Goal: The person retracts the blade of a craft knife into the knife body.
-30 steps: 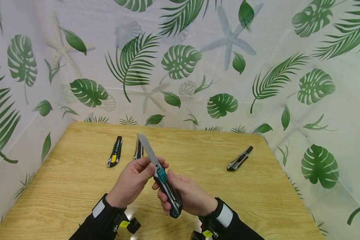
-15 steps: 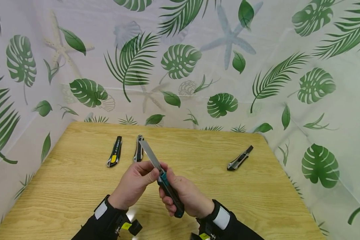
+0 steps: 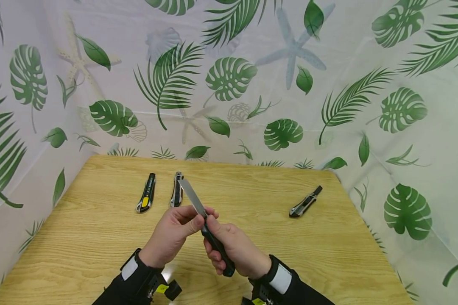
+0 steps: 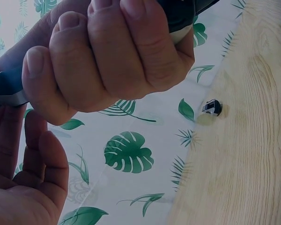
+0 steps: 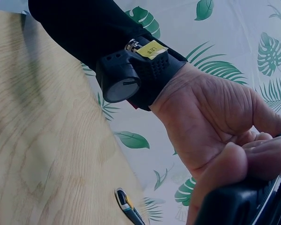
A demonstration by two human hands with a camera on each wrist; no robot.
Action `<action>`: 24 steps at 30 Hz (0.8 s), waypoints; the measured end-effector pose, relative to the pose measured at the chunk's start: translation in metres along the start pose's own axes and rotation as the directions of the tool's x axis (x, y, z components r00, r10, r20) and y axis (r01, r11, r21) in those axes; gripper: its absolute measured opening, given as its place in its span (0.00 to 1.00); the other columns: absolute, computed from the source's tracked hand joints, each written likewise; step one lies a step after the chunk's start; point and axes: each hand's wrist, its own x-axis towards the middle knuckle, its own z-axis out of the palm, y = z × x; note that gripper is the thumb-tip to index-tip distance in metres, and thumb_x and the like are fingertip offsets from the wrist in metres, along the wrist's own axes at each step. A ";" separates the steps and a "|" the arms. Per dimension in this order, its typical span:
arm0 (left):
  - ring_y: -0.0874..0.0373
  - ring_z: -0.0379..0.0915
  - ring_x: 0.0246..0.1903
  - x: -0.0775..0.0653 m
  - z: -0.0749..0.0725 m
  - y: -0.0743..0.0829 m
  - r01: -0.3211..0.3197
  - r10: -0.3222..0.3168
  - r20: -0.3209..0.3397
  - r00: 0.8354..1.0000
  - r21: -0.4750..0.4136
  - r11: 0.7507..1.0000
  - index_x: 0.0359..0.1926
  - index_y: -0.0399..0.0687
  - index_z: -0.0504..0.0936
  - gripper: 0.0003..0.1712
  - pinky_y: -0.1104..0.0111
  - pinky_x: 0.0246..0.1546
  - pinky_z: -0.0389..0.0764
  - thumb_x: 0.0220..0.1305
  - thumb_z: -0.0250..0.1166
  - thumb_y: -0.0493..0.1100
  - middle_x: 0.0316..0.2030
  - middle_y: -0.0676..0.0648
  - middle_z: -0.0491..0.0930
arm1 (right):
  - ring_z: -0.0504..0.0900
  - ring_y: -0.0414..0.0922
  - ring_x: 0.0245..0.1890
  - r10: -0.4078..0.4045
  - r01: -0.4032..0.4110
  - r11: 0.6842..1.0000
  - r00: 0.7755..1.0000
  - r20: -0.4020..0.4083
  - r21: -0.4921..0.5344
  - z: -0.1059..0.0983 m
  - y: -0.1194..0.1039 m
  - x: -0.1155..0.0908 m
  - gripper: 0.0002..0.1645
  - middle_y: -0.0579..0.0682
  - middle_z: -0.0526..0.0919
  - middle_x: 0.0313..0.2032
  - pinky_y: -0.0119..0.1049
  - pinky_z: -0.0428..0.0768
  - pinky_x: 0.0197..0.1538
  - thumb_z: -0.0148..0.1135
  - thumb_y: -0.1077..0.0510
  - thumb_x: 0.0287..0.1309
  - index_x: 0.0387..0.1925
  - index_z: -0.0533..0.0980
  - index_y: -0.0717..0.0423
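Observation:
A utility knife (image 3: pixel 218 249) with a dark handle is held over the table, its wide metal blade (image 3: pixel 192 196) out and aimed up and to the left. My right hand (image 3: pixel 238 247) grips the handle, fingers curled round it and thumb laid along the top near the blade. With thumb and fingertips my left hand (image 3: pixel 172 234) pinches the knife at the base of the blade. The curled fingers of the right hand (image 4: pixel 107 61) fill the top of the left wrist view. In the right wrist view the left hand (image 5: pixel 208 117) is close to the dark handle (image 5: pixel 241 201).
On the wooden table (image 3: pixel 259 190) lie a black knife with a yellow slider (image 3: pixel 146 193), a silver and black knife (image 3: pixel 176 192) partly behind the raised blade, and another grey and black knife (image 3: pixel 304 203) at the right. A leaf-print cloth (image 3: pixel 229 140) hangs behind the table.
The knife has dropped slightly, its blade tip lower, uncovering more of the silver and black knife behind. My right thumb has slid forward over the teal slider, now hidden.

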 end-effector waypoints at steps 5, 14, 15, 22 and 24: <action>0.52 0.76 0.59 0.000 0.001 0.001 0.003 -0.003 -0.010 1.000 -0.002 1.000 0.54 0.51 0.87 0.13 0.59 0.64 0.71 0.76 0.60 0.42 0.51 0.51 0.86 | 0.70 0.38 0.11 0.010 -0.010 1.000 1.000 -0.017 -0.024 0.000 -0.001 0.000 0.40 0.43 0.69 0.15 0.34 0.76 0.20 0.41 0.28 0.73 0.24 0.73 0.57; 0.53 0.77 0.59 -0.001 0.000 -0.001 -0.007 0.007 -0.019 1.000 -0.008 1.000 0.54 0.51 0.87 0.13 0.60 0.63 0.72 0.75 0.60 0.42 0.52 0.51 0.86 | 0.70 0.39 0.11 0.001 -0.001 1.000 1.000 -0.022 -0.024 -0.001 0.000 0.001 0.39 0.43 0.69 0.15 0.34 0.75 0.19 0.43 0.29 0.74 0.25 0.72 0.58; 0.53 0.77 0.59 -0.001 0.000 -0.001 -0.007 0.007 -0.021 1.000 -0.006 1.000 0.54 0.51 0.87 0.13 0.60 0.63 0.71 0.75 0.60 0.43 0.52 0.51 0.85 | 0.70 0.39 0.11 -0.001 0.000 1.000 1.000 -0.022 -0.022 -0.001 0.000 0.001 0.38 0.43 0.69 0.15 0.34 0.75 0.19 0.43 0.30 0.74 0.25 0.72 0.58; 0.51 0.75 0.60 -0.001 -0.002 -0.001 0.005 -0.004 -0.049 0.999 0.012 1.000 0.56 0.47 0.86 0.14 0.58 0.64 0.70 0.76 0.59 0.42 0.53 0.50 0.85 | 0.70 0.40 0.12 -0.005 0.005 1.000 1.000 -0.013 -0.009 -0.001 -0.002 0.001 0.36 0.44 0.69 0.17 0.35 0.75 0.20 0.46 0.30 0.73 0.29 0.72 0.58; 0.50 0.75 0.61 0.000 -0.002 -0.001 0.014 -0.013 -0.064 0.998 0.014 1.000 0.56 0.45 0.85 0.15 0.58 0.65 0.69 0.76 0.59 0.42 0.53 0.50 0.85 | 0.70 0.40 0.13 -0.016 0.016 1.000 1.000 -0.003 -0.005 -0.001 -0.002 0.001 0.36 0.44 0.68 0.18 0.34 0.75 0.20 0.46 0.31 0.74 0.30 0.72 0.59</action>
